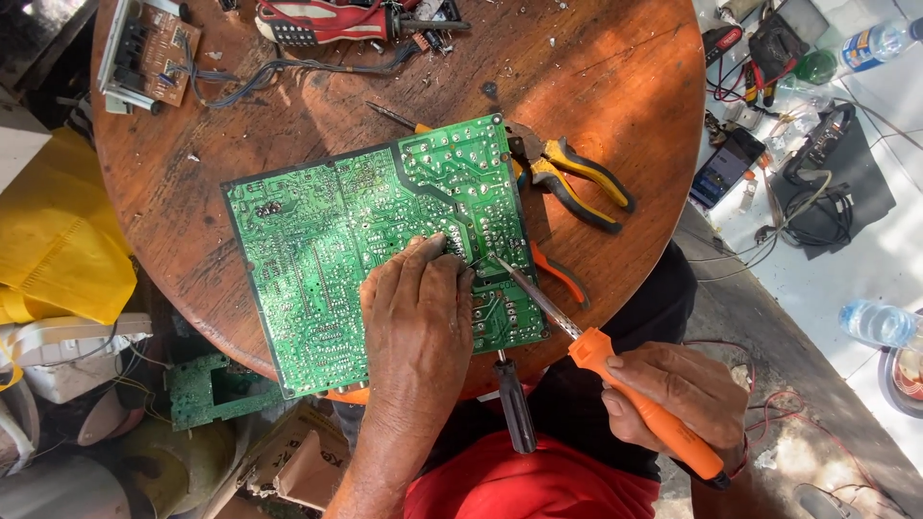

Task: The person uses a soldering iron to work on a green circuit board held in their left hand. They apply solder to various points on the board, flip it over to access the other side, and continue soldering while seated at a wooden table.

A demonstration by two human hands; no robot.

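A large green circuit board (327, 240) lies solder-side up on a round wooden table (596, 86). My left hand (415, 308) rests on the board's near right part, fingertips pinched at a spot on it; whether they hold something thin I cannot tell. My right hand (673, 394) grips an orange-handled soldering iron (625, 384). Its metal tip reaches the board right beside my left fingertips.
Yellow-and-black pliers (577, 183) lie by the board's right edge, a small screwdriver (399, 117) behind it. A dark-handled screwdriver (514, 408) sticks out under the board. At the table's back are a brown circuit board (159, 48) and a red tool (322, 21). A phone (726, 168), cables and bottles lie right.
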